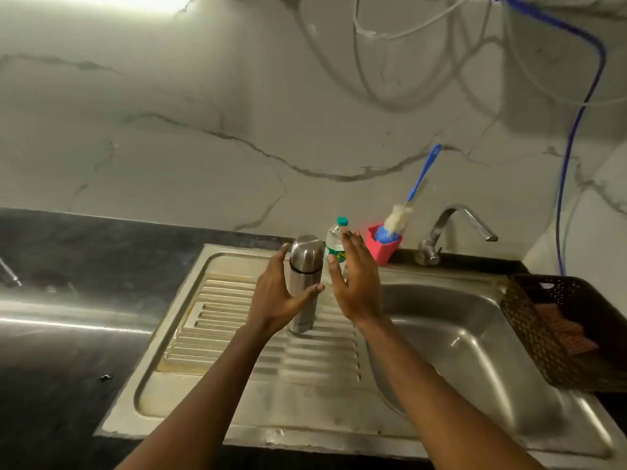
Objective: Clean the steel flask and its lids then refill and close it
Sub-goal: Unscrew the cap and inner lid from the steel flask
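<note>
Mid-frame, the left hand [276, 295] and right hand [356, 283], both open, flanked the upright, capped steel flask [304, 273]. Cleaning seemed not yet begun; the next move called for gripping its body and unscrewing the lid [307, 246].

A dark basket [529, 334] sits at the sink's [458, 334] right, a blue hose [571, 147] above.

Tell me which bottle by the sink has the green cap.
The clear plastic water bottle, standing beside the steel flask, whose cap is bare metal.
</note>
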